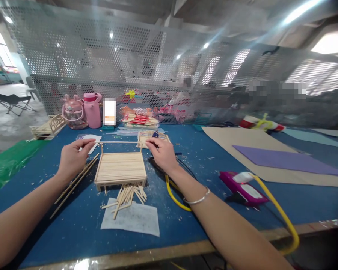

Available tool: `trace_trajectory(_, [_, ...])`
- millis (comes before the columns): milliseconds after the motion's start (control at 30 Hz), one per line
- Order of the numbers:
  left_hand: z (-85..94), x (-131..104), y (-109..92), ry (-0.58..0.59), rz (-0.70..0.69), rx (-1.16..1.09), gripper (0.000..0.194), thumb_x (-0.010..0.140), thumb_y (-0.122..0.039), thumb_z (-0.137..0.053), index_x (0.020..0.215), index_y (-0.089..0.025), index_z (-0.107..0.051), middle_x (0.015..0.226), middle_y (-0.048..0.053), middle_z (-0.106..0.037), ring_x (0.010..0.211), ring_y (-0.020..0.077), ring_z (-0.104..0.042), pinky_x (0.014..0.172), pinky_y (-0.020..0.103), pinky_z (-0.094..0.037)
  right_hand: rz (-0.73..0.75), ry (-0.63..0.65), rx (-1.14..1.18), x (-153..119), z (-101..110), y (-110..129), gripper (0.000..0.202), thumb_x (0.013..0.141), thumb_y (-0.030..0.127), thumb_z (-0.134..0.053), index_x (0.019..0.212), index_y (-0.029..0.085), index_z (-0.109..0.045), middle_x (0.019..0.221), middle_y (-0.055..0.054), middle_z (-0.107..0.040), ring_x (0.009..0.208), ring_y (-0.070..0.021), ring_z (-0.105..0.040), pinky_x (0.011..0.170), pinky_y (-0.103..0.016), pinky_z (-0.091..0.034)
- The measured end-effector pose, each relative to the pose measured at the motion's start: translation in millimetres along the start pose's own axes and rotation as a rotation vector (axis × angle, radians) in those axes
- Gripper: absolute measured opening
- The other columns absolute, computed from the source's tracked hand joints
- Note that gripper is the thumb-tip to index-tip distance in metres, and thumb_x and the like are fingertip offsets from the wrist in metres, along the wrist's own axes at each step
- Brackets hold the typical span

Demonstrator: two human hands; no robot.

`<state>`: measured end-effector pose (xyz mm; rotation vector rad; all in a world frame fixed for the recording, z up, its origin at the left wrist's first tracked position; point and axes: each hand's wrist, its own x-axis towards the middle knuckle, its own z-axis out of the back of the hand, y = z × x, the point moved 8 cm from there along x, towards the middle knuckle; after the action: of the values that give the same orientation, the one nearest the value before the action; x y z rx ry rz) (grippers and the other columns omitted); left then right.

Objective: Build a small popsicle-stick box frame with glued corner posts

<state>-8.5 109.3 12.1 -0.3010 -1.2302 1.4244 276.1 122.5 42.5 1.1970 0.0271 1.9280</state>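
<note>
A small bed-like frame of thin wooden sticks [121,167] stands on the blue table, with two upright posts at its far corners. Across the tops of these posts runs a wooden stick [119,142], level and roughly as long as the frame is wide. My left hand [74,155] pinches its left end, and my right hand [162,152] pinches the right end. Whether the stick rests on the posts or hovers just above, I cannot tell. Short cut sticks [128,197] lie piled before the frame, partly on a white paper sheet [135,221].
Two long sticks [76,183] lie left of the frame. A purple device [243,189] with a yellow cable stands at right, near purple sheets [284,159] on beige card. Pink bottles [92,110] and stick bundles [139,120] line the back, before a perforated metal screen [101,56].
</note>
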Motion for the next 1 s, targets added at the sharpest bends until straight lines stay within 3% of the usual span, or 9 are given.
trace_trajectory(767, [-1.5,-4.1,-6.2,0.006,-0.012,0.015,0.029,0.073,-0.041,-0.058,0.088,-0.019,-0.071,0.084,0.004,-0.071,0.063,0.0138,-0.059,0.056,0.023,-0.046,0.095,-0.033,-0.025,-1.2,6.3,12.5,0.014,0.083,0.023,-0.052,0.081,0.02,-0.066,0.084,-0.005,-0.07,0.081,-0.0185,-0.063,0.076,-0.033,-0.048])
trace_trajectory(867, [2.2,-6.0,-10.7,-0.018,0.0,-0.033,0.029,0.073,-0.041,-0.058,0.086,-0.019,-0.07,0.082,0.003,-0.07,0.057,0.012,-0.057,0.056,0.024,-0.047,-0.016,-0.06,0.12,1.2,10.4,5.1,0.01,0.079,0.025,-0.056,0.081,0.019,-0.064,0.08,-0.005,-0.068,0.077,-0.0175,-0.062,0.074,-0.033,-0.049])
trace_trajectory(1000, [4.4,-18.0,-24.6,-0.025,0.045,-0.165,0.028,0.07,-0.041,-0.061,0.083,-0.018,-0.071,0.078,0.003,-0.07,0.051,0.0103,-0.053,0.049,0.023,-0.045,-0.255,-0.075,0.616,0.3,11.7,-3.3,0.022,0.079,0.037,-0.056,0.093,0.021,-0.058,0.071,-0.001,-0.063,0.062,-0.0123,-0.059,0.063,-0.029,-0.051])
